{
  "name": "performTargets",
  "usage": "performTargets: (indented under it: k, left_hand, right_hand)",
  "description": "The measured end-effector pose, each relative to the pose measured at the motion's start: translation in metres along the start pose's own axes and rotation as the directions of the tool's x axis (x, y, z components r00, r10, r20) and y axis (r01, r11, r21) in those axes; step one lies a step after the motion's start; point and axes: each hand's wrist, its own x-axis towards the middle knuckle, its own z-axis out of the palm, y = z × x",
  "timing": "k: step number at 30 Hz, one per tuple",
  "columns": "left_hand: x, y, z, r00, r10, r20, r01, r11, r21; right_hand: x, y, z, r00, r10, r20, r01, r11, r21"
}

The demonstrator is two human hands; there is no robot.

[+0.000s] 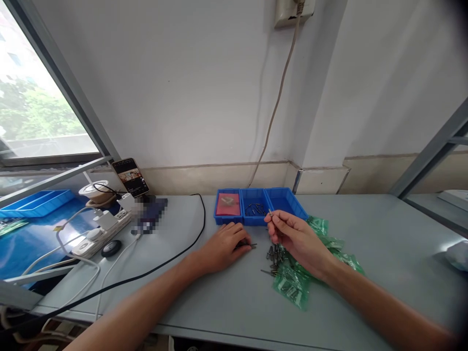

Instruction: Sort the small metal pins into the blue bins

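Observation:
My left hand [224, 246] rests on the table, its fingers curled over slim metal pieces [253, 245] whose ends stick out by the thumb. My right hand [292, 239] is raised, pinching a small metal pin-like piece [270, 213] between thumb and fingertips. Beneath it lies a loose pile of dark metal pieces [276, 254], too small to name exactly. Green plastic bags [291, 288] with similar pieces lie under and beside the right wrist. Behind both hands stand three joined blue bins: the left bin [228, 220] has a red packet, the middle bin [254, 221] metal pieces, and the right bin [287, 202] shows a bare floor.
A black cable [164, 267] crosses the table on the left. Beyond it are a power strip [104, 231] with plugs, a round black object [111, 248], a propped phone [130, 176] and a blue tray [38, 204]. Metal frame posts flank the table.

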Motion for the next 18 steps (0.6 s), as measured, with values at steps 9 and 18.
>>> performTargets:
  k: [9, 18]
  left_hand:
    - [0.000, 0.001, -0.001, 1.000, -0.007, 0.007, 0.007, 1.000, 0.004]
    - [0.000, 0.001, -0.001, 1.000, -0.009, 0.002, 0.009, 1.000, 0.005]
  right_hand:
    - [-0.001, -0.002, 0.003, 0.999, -0.053, 0.010, 0.054, 0.986, -0.159]
    - [-0.005, 0.007, -0.001, 0.909, -0.412, 0.068, 0.310, 0.555, -0.772]
